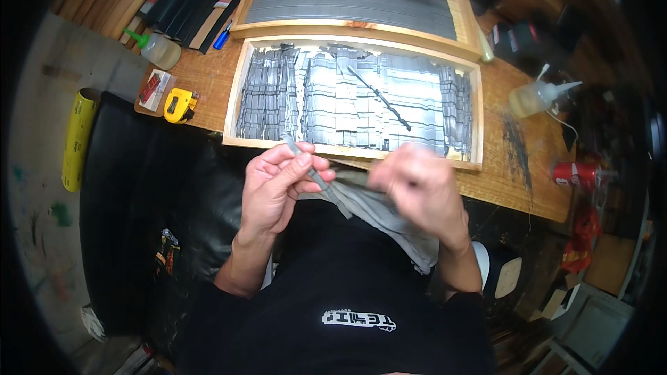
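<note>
My left hand (272, 184) pinches a thin flat grey strip (337, 201) between thumb and fingers, just off the near edge of a shallow wooden box (351, 153). The strip slants down to the right across my lap. To its right, my right hand (425, 191) is raised and blurred by motion; its fingers look bent, but whether they hold anything is not visible. Rows of dark and shiny grey strips (333, 101) fill the box. On top of them lies a slim dark, ridged stick (379, 97), set diagonally.
Behind the box, a wooden frame (361, 26) holds more grey strips. A green-tipped bottle (161, 52), a blue pen (223, 36) and a yellow tape measure (180, 105) stand left. Another squeeze bottle (531, 99) and a red can (575, 174) are right. Cloth (389, 212) covers my lap.
</note>
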A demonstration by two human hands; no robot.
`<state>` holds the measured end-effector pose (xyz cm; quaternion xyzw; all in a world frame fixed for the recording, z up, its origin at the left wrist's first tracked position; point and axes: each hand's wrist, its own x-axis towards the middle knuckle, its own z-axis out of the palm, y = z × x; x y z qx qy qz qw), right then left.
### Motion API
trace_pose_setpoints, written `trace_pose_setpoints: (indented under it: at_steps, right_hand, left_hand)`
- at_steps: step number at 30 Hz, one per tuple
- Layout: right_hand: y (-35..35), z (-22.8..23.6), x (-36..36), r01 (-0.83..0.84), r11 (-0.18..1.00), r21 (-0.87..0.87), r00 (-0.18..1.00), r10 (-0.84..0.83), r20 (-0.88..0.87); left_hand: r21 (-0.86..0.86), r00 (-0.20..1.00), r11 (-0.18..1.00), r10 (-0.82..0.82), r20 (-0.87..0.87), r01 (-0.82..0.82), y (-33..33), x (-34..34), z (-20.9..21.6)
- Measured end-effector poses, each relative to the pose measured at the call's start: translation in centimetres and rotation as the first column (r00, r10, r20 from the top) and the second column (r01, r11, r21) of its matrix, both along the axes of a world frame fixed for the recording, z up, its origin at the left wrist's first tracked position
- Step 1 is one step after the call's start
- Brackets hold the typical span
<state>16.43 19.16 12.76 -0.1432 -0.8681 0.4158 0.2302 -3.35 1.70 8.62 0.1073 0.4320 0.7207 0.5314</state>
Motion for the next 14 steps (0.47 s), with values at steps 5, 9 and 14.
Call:
trace_pose_setpoints:
  at_steps: [5,9,14]
  right_hand:
    - [3.1,-1.2,-2.0,0.375,0.844,0.383,0.867,-0.465,0.178]
    - [3.0,-1.7,-2.4,0.334,0.845,0.417,0.868,-0.449,0.214]
    - [3.3,-1.8,-2.6,0.305,0.833,0.461,0.869,-0.441,0.222]
  left_hand:
    - [0.002,0.998,0.999,0.037,-0.043,-0.037,-0.4,0.6,0.0]
    - [0.019,0.997,0.998,0.063,-0.05,-0.062,-0.1,0.8,0.5]
    - [0.038,0.999,0.999,0.026,-0.042,-0.025,0.4,0.5,-0.2]
